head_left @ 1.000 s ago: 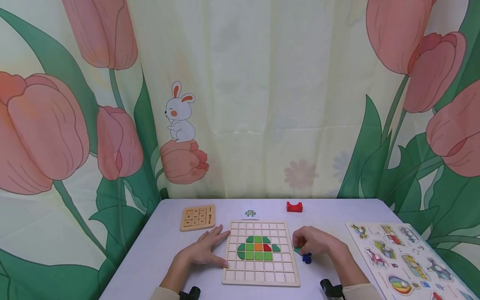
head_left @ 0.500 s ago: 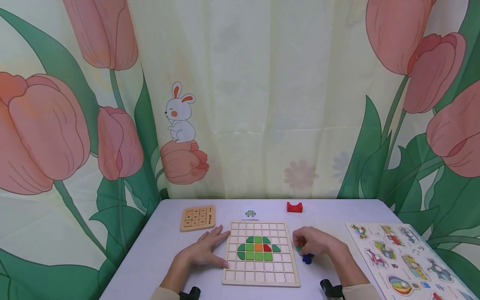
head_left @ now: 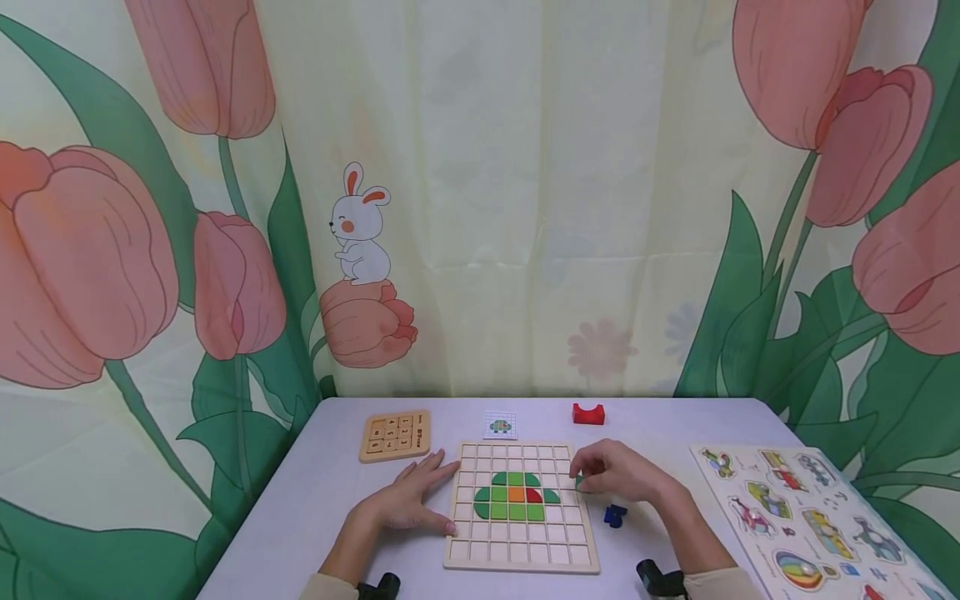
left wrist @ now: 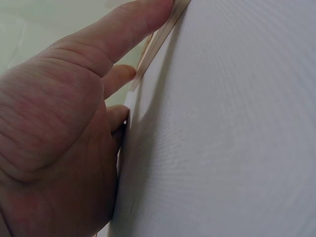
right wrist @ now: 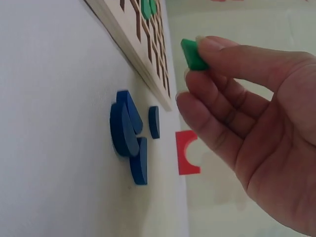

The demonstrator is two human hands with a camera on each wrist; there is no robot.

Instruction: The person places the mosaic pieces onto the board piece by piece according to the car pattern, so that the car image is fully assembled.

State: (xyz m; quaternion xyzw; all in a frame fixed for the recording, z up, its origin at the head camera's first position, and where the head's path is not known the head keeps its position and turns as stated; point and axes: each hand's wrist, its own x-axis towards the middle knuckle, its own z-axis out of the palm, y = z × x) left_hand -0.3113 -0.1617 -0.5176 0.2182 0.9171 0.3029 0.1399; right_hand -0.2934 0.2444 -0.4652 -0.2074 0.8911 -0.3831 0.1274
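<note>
A wooden grid board (head_left: 525, 553) lies mid-table, with green, orange and red pieces set in its middle cells. Against its left edge rests my left hand (head_left: 408, 498), thumb and fingers spread along the frame; in the left wrist view the thumb (left wrist: 123, 29) touches the wooden edge. Between thumb and fingertips my right hand (head_left: 622, 473) pinches a small green piece (right wrist: 193, 55), held up by the board's right edge. Several dark blue pieces with curved edges (right wrist: 123, 129) lie loose on the table below that hand.
Behind the board lies a small pattern card (head_left: 500, 425). A wooden number puzzle (head_left: 395, 436) is at the back left, a red block with a curved notch (head_left: 588, 414) at the back right. A picture board (head_left: 825, 521) covers the right side.
My right hand has lifted the green piece from beside the blue pieces and moved left and away, to the board's right edge. The left hand stays put.
</note>
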